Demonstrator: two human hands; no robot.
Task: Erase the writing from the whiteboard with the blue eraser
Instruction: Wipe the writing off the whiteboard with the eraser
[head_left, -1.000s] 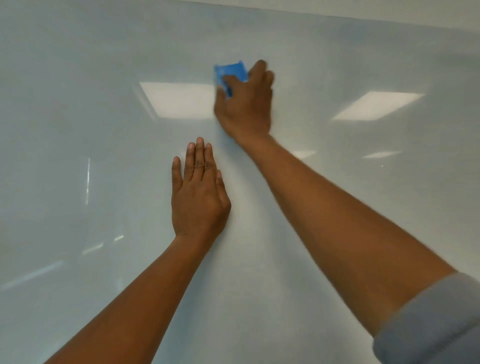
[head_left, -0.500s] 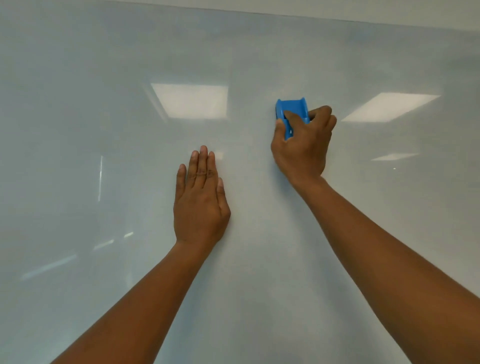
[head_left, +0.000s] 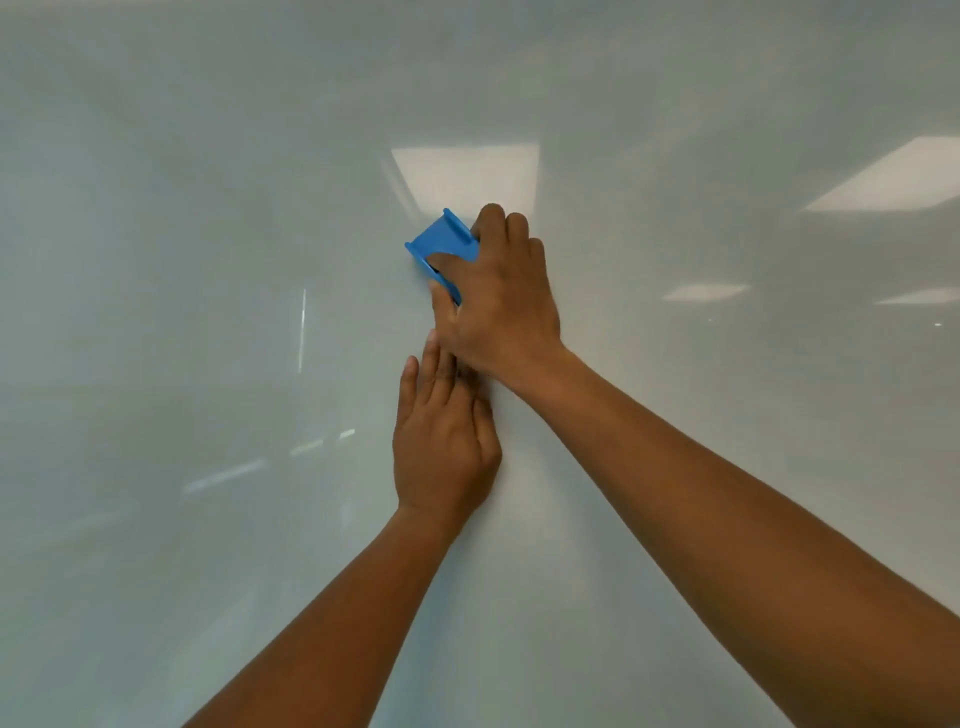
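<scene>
The whiteboard (head_left: 208, 312) fills the whole view, glossy and pale, and no writing shows on it. My right hand (head_left: 498, 301) presses the blue eraser (head_left: 441, 241) against the board just left of centre, thumb along its lower edge, fingers over its right side. The eraser sits tilted, its free corner pointing up and left. My left hand (head_left: 441, 447) lies flat on the board directly below the right hand, fingers together. Its fingertips are partly hidden under the right hand's heel.
Reflections of ceiling light panels (head_left: 467, 176) shine on the board above the eraser and at the far right (head_left: 893, 176). Thin bright streaks (head_left: 303, 327) glint on the left part. Both forearms reach in from the bottom edge.
My right hand has swept the eraser from the right back to the left and down, ending just above the left hand. The left hand stays flat on the board.
</scene>
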